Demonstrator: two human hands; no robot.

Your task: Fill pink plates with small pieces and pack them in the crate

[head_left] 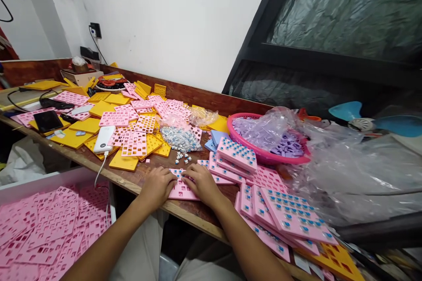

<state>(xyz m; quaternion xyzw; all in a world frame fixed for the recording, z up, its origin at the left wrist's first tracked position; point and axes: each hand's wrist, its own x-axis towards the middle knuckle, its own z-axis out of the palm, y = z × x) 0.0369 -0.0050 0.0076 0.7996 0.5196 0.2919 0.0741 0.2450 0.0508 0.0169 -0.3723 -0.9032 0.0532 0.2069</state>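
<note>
Up close, the long wooden workbench (138,180) is strewn with yellow and pink grid plates. Both hands, left hand (157,186) and right hand (201,183), press flat with loose fingers on one pink switch plate (180,189) near its front edge, beside loose key switches (182,156).

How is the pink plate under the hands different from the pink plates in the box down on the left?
The pink plate under the hands lies alone on the table and has blue-topped pieces in some holes. The pink plates in the box are heaped in a pile, and their holes look empty. Both hands, left hand and right hand, rest on the table plate; none touches the box plates. Both are pink grids of square holes.
</note>
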